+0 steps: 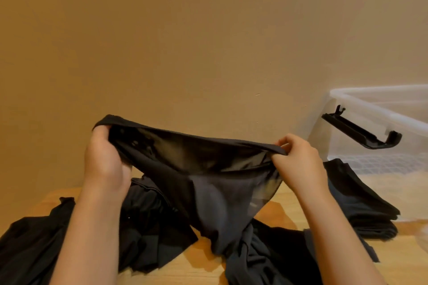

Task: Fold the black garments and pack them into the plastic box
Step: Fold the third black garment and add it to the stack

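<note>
I hold a thin black garment (203, 169) stretched in the air above the wooden table (199, 259). My left hand (104, 159) grips its left top edge, and my right hand (298, 159) pinches its right top edge. The cloth hangs down between my hands to the table. Loose black garments (148, 227) lie crumpled beneath it, spreading to the left and the front. A stack of folded black garments (361, 203) sits on the right, beside the clear plastic box (382, 99).
The plastic box stands at the right against a tan wall (185, 41), its black latch handle (361, 133) swung outwards towards me. The wall rises right behind the table.
</note>
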The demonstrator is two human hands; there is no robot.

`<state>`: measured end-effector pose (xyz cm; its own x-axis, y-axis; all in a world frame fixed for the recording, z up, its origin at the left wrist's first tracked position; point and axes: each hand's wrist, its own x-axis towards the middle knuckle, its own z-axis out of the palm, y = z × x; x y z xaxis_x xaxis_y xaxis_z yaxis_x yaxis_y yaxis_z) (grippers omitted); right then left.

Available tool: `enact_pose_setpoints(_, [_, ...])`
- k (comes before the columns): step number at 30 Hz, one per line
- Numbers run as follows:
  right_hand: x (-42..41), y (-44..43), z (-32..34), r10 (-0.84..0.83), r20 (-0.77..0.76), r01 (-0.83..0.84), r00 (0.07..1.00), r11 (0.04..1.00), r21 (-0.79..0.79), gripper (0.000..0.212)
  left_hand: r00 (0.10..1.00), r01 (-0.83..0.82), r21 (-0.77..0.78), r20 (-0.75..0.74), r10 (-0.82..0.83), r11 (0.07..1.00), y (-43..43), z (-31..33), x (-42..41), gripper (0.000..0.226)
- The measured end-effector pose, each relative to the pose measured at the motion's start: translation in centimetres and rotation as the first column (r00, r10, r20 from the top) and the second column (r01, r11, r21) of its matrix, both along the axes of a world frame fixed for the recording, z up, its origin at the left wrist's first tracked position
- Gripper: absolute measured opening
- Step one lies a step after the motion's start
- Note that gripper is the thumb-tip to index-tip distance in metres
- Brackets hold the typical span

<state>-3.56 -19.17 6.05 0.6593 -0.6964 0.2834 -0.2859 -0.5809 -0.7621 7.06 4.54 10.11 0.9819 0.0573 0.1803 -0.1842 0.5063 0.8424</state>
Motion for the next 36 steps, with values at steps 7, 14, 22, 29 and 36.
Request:
enact_pose_setpoints(7, [-0.6, -0.6, 0.5, 0.225, -0.052, -0.185, 0.973, 0.895, 0.407, 0.016, 0.994, 0.044, 0.487, 0.067, -0.088, 0.872, -0.2, -0.9, 0.8, 0.02])
enact_pose_setpoints(14, [-0.8, -0.6, 0.7, 0.221, 0.185, -0.287, 0.958, 0.788, 0.545, 0.019, 0.993, 0.04, 0.604, 0.068, -0.101, 0.796, -0.2, -1.3, 0.7, 0.009])
enact_pose_setpoints(22, [-1.3, -1.9, 0.8, 0.166, 0.371, -0.379, 0.914, 0.677, 0.63, 0.024, 0.965, 0.203, 0.707, -0.025, -0.263, 0.677, 0.3, -1.2, 0.7, 0.008])
enact_pose_setpoints(29, [-2.0, -3.0, 0.8, 0.174, 0.363, -0.385, 0.915, 0.644, 0.661, 0.027, 0.9, 0.321, 0.709, -0.024, -0.434, 0.627, 1.0, -1.1, 0.4, 0.007])
enact_pose_setpoints(36, [-2.4, -3.3, 1.2, 0.251, 0.346, -0.421, 0.904, 0.665, 0.618, 0.026, 0.894, 0.28, 0.661, 0.085, -0.441, 0.696, 0.6, -1.1, 0.1, 0.02])
